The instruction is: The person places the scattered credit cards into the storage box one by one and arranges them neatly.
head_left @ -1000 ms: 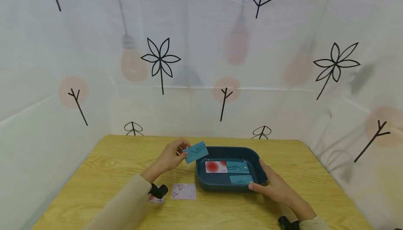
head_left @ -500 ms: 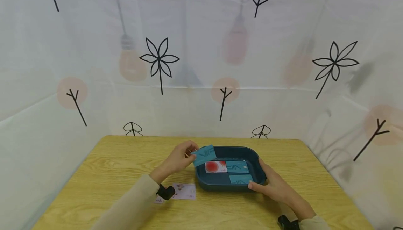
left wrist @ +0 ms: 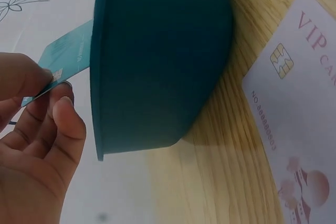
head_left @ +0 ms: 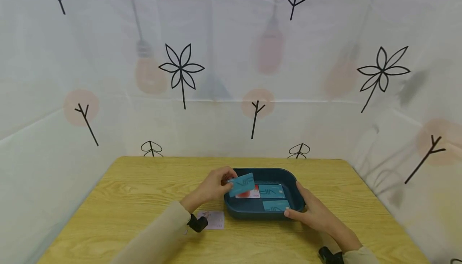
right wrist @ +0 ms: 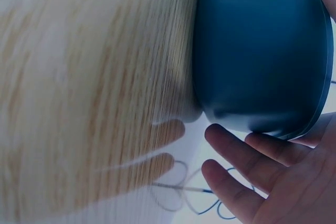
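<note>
My left hand (head_left: 213, 185) pinches a teal card (head_left: 242, 184) between thumb and fingers, above the left end of a dark teal tray (head_left: 249, 215). In the left wrist view the teal card (left wrist: 68, 53) reaches over the tray's rim (left wrist: 97, 77). Inside the tray lie a red and white card (head_left: 254, 193), partly covered from view, and two teal cards (head_left: 272, 191), (head_left: 276, 206). My right hand (head_left: 315, 212) holds the tray's right end, thumb at the near rim; in the right wrist view its fingers (right wrist: 241, 156) spread against and beside the tray wall (right wrist: 257, 51).
A pale pink VIP card (head_left: 215, 220) lies on the wooden table (head_left: 144, 200), left of the tray's near side and partly behind the left wrist's black band (head_left: 197, 223). A white patterned cloth (head_left: 216, 127) hangs behind the table.
My left hand has moved right with the teal card, from the tray's left edge to over the red and white card. My right hand and the tray have stayed in place.
</note>
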### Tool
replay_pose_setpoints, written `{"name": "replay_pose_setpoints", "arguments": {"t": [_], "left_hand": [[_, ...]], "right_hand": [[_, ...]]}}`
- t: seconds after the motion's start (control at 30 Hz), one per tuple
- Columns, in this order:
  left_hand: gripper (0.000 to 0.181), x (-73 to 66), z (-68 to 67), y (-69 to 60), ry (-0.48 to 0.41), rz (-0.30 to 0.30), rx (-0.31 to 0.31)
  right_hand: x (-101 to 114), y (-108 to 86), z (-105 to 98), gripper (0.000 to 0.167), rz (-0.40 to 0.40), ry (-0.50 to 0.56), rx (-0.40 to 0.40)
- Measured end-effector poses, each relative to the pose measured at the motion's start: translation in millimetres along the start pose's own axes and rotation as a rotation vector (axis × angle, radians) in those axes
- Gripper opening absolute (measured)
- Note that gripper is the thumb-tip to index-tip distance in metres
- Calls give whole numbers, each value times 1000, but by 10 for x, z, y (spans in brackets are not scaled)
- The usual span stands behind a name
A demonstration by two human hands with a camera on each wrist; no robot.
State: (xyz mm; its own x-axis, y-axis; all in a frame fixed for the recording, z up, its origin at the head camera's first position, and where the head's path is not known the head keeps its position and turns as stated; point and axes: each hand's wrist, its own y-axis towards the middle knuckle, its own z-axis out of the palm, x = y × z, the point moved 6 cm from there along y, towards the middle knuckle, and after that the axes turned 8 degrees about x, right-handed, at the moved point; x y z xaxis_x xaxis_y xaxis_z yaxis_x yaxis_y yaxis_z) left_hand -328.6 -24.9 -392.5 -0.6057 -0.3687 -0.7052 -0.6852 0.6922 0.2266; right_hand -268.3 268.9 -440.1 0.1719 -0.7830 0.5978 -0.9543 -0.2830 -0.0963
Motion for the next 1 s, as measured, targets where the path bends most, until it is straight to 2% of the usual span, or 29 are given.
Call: {"name": "replay_pose_setpoints", "arguments": {"t": [0.27,0.53,0.83,1.0], "left_hand": [[16,-21,100,58,3,-16,54],[17,0,194,112,35,-22,102],[21,29,291,163,101,-65,159],[21,-4,310,172,124,-63,180]], "right_hand": [[3,-4,0,105,0,-1,-2],[-41,-6,33,102,-29,42,18],[-46,-8,46,102,-34,34,9],[-27,-18,31,102,-44,30,8]]}}
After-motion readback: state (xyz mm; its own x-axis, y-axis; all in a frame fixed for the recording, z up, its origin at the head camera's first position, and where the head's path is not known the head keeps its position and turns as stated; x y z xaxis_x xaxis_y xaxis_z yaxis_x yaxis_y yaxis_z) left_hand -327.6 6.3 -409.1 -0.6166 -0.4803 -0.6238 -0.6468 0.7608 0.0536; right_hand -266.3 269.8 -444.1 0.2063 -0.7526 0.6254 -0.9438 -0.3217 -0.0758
